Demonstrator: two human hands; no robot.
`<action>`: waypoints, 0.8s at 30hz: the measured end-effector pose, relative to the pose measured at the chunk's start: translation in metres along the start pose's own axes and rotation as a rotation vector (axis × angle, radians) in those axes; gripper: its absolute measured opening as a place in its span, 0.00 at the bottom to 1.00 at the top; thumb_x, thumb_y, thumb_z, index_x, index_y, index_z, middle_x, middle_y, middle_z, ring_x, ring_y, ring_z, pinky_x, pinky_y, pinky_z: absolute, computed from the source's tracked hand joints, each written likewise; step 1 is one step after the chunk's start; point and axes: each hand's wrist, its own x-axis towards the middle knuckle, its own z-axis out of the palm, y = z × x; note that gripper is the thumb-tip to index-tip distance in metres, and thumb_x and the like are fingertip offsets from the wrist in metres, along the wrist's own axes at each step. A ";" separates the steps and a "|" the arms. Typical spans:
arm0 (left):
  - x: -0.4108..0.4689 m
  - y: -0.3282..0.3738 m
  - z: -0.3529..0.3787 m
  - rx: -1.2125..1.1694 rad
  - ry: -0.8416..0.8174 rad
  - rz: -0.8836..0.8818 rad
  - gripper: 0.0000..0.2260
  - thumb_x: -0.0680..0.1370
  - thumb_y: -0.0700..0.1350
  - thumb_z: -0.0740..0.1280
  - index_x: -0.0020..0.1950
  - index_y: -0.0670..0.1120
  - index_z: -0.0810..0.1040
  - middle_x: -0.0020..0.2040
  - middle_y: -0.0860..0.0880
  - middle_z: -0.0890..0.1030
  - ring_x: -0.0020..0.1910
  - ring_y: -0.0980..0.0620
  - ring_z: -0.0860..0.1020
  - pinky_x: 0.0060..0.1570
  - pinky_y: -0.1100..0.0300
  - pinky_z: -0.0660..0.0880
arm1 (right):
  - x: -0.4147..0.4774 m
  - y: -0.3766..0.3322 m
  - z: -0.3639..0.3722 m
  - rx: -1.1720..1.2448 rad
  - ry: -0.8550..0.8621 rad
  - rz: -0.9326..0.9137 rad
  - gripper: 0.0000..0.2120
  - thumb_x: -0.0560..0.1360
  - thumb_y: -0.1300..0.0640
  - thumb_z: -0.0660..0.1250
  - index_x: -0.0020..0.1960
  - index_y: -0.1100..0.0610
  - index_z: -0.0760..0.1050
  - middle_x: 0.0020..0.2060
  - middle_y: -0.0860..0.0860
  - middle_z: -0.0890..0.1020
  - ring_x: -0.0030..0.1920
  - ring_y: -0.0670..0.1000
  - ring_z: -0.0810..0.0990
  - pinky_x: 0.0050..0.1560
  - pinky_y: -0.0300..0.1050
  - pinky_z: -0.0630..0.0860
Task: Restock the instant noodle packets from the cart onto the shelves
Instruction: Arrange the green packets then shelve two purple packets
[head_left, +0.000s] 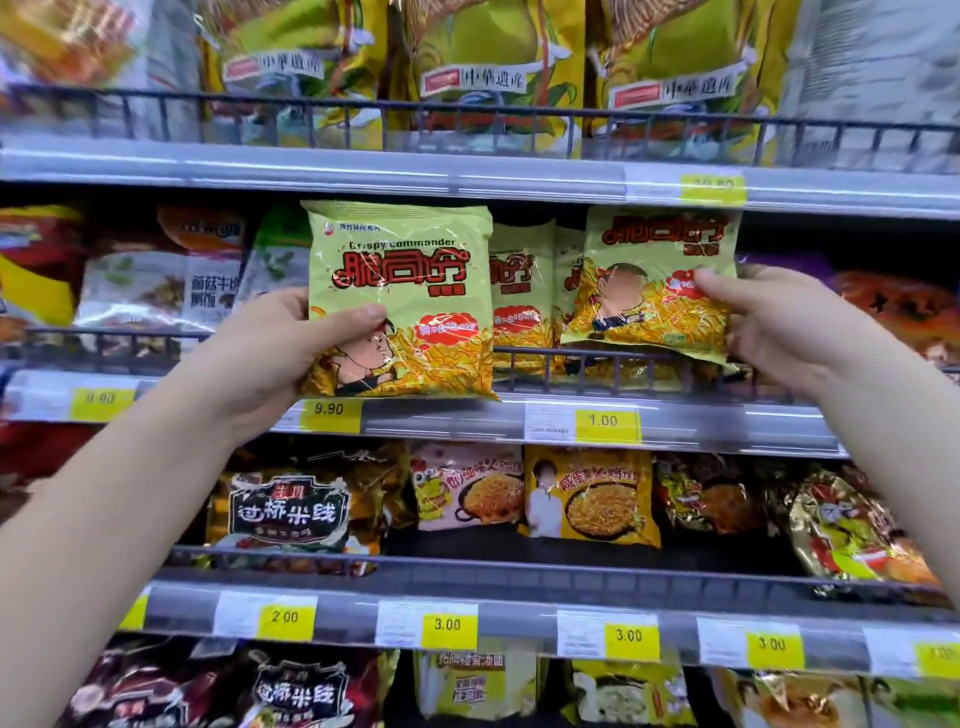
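My left hand (291, 345) grips a light green "Crispy commander" noodle packet (415, 291) by its left edge, held upright in front of the middle shelf's rail. My right hand (763, 322) holds a second, matching green packet (649, 280) by its right edge, tilted, its lower edge just above the wire rail (545, 364). Between the two, more packets of the same kind (519, 306) stand on the middle shelf behind the rail. The cart is out of view.
Large yellow-green bags (483, 67) fill the top shelf. Other noodle packs (587, 499) lie on the lower shelf, with dark packets (291, 512) to the left. Yellow price tags (605, 422) line the shelf edges. Mixed packets (156, 280) sit left of my hands.
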 end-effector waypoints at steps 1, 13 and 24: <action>0.001 -0.001 0.002 0.002 0.004 0.005 0.09 0.74 0.42 0.73 0.52 0.41 0.79 0.38 0.48 0.87 0.34 0.55 0.84 0.31 0.66 0.79 | 0.002 0.001 0.002 -0.011 0.018 -0.008 0.17 0.80 0.61 0.67 0.67 0.64 0.73 0.55 0.57 0.85 0.48 0.50 0.86 0.47 0.46 0.85; 0.015 0.000 0.012 0.015 -0.061 0.045 0.20 0.70 0.46 0.75 0.59 0.40 0.81 0.50 0.44 0.86 0.40 0.51 0.84 0.38 0.61 0.83 | 0.005 0.009 0.010 -0.443 0.070 -0.181 0.23 0.75 0.47 0.75 0.65 0.53 0.74 0.56 0.52 0.83 0.56 0.51 0.84 0.60 0.48 0.80; 0.022 -0.004 0.021 -0.016 -0.046 0.062 0.12 0.70 0.43 0.74 0.53 0.43 0.81 0.43 0.48 0.87 0.38 0.53 0.84 0.39 0.60 0.82 | -0.013 -0.002 0.011 -0.933 0.087 -0.195 0.28 0.70 0.34 0.73 0.61 0.52 0.77 0.50 0.48 0.82 0.53 0.52 0.81 0.53 0.47 0.76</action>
